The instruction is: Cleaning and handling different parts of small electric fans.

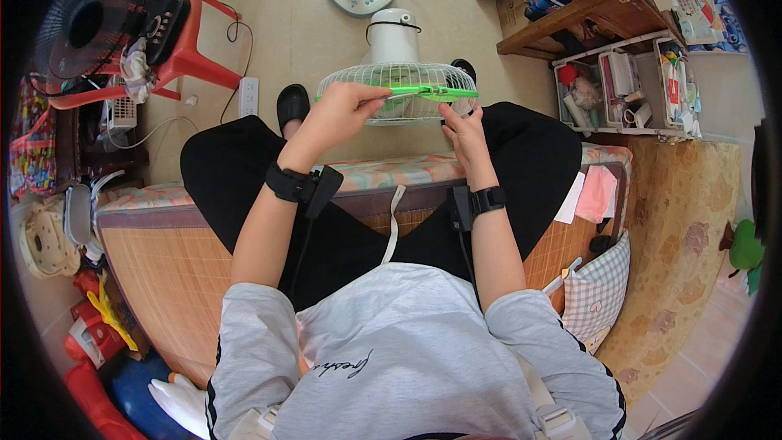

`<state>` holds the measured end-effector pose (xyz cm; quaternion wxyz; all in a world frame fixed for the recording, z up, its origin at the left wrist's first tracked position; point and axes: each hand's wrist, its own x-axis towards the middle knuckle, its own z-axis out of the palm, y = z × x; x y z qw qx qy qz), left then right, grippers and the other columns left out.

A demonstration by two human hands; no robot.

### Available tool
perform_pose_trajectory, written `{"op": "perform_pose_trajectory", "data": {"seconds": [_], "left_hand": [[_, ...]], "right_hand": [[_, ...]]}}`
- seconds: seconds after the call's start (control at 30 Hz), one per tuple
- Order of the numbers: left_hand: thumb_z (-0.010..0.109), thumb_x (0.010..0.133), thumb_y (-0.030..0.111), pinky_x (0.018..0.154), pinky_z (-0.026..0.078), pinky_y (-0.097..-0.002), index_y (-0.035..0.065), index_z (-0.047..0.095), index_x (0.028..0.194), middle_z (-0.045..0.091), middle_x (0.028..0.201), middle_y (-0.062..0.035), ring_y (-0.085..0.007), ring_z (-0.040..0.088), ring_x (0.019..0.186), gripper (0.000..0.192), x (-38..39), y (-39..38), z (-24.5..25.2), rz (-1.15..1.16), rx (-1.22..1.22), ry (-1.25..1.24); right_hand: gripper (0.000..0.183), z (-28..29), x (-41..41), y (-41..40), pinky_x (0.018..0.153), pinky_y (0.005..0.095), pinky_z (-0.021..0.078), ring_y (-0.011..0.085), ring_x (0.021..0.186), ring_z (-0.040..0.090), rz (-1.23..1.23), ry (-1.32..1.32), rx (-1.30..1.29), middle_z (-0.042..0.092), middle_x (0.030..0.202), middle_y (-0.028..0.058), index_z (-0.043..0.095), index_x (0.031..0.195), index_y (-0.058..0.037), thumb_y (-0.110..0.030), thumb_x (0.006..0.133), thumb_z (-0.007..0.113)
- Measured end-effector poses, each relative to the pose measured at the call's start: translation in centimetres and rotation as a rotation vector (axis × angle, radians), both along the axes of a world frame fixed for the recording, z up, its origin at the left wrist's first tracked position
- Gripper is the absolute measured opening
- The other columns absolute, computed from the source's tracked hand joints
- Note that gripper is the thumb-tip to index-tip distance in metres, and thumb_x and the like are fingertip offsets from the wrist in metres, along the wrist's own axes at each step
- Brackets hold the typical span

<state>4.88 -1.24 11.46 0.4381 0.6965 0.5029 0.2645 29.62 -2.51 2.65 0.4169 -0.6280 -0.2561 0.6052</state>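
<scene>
A white electric fan [394, 33] with a wire guard and a bright green rim [406, 91] stands between the person's knees. My left hand [351, 107] is at the left of the rim, thumb and fingers closed on a thin, dark metallic tool [386, 96] whose kind I cannot tell. The tool's tip lies along the rim near a clip [435, 91]. My right hand [465, 128] is at the right front of the guard, fingertips just under the rim; whether it grips the guard is unclear. Green fan blades show through the wires.
Beyond stands a blue and white fan [359, 0]. At left, a red plastic stool [195, 43] bears a black fan base, near a white power strip [248, 96]. At right are a wooden cabinet [586, 9] and a storage rack [635, 130]. A bamboo mat [165, 269] covers the seat.
</scene>
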Motion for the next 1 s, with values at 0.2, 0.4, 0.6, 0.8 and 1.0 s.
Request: {"op": "perform_pose_trajectory", "data": {"seconds": [0.2, 0.4, 0.6, 0.8, 1.0], "left_hand": [[0.055, 0.086, 0.009, 0.056, 0.042, -0.0259, -0.0006, 0.063, 0.102, 0.061, 0.068, -0.0067, -0.0113, 0.053, 0.061, 0.02, 0.2, -0.1, 0.4, 0.008, -0.106, -0.04], [0.056, 0.085, 0.01, 0.056, 0.043, -0.0296, -0.0031, 0.063, 0.095, 0.061, 0.066, -0.011, -0.0163, 0.057, 0.058, 0.018, 0.2, 0.0, 1.0, -0.001, -0.095, 0.008], [0.062, 0.078, 0.009, 0.062, 0.047, -0.035, 0.0002, 0.064, 0.095, 0.064, 0.079, -0.0138, -0.0287, 0.061, 0.07, 0.019, 0.2, 0.1, -0.2, -0.008, 0.254, 0.021], [0.061, 0.075, 0.002, 0.065, 0.049, -0.0332, 0.0036, 0.066, 0.095, 0.064, 0.084, -0.0114, -0.0275, 0.061, 0.073, 0.021, 0.8, -0.1, -0.3, 0.019, 0.451, 0.109], [0.059, 0.067, 0.0, 0.063, 0.048, -0.0347, 0.0056, 0.067, 0.093, 0.063, 0.081, -0.0084, -0.0265, 0.06, 0.071, 0.028, 0.8, 0.2, 0.0, -0.028, 0.707, 0.239]], "right_hand": [[0.088, -0.1, 0.1, 0.0, 0.093, 0.0415, 0.0321, 0.0211, 0.113, 0.043, -0.009, 0.002, -0.004, 0.044, 0.123, 0.0092, 0.012, 0.134, -0.0083, -0.022, 0.074, 0.075], [0.086, -0.1, 0.0, -0.1, 0.092, 0.0408, 0.0327, 0.0209, 0.112, 0.044, -0.006, 0.001, -0.004, 0.044, 0.123, 0.0095, 0.013, 0.133, -0.0093, -0.022, 0.074, 0.075], [0.085, -0.3, 0.1, -0.1, 0.091, 0.0405, 0.0336, 0.0209, 0.111, 0.044, -0.006, -0.002, -0.004, 0.045, 0.123, 0.0098, 0.013, 0.133, -0.0091, -0.021, 0.075, 0.074], [0.083, -1.1, 0.5, -0.2, 0.09, 0.0396, 0.0353, 0.0202, 0.108, 0.046, -0.008, 0.014, -0.008, 0.048, 0.12, 0.0093, 0.014, 0.133, -0.009, -0.019, 0.076, 0.073], [0.083, -1.3, 0.6, -0.2, 0.088, 0.0392, 0.0379, 0.0209, 0.104, 0.049, -0.01, 0.019, -0.013, 0.048, 0.118, 0.0112, 0.015, 0.133, -0.0087, -0.018, 0.075, 0.074]]}}
